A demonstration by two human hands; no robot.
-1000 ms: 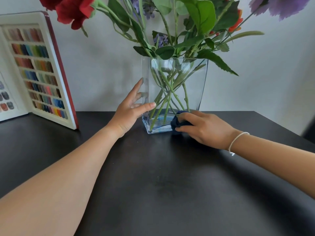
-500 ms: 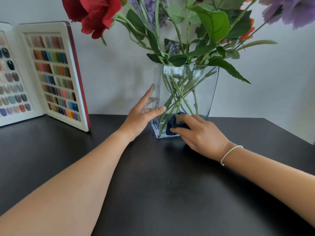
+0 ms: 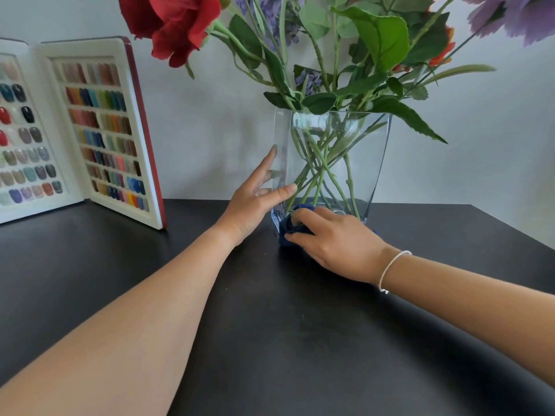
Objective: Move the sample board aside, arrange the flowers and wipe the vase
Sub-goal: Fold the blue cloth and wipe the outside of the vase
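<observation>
We see our left hand (image 3: 253,199) spread flat against the left wall of the glass vase (image 3: 360,163), fingers released, while our right hand (image 3: 333,238) has its fingers clenched on a dark blue cloth (image 3: 289,225) pressed to the vase's lower front; the flowers (image 3: 345,55) stand inside, the sample board (image 3: 99,127) leans open well to the left on the black counter (image 3: 270,340), and we can read no writing anywhere
</observation>
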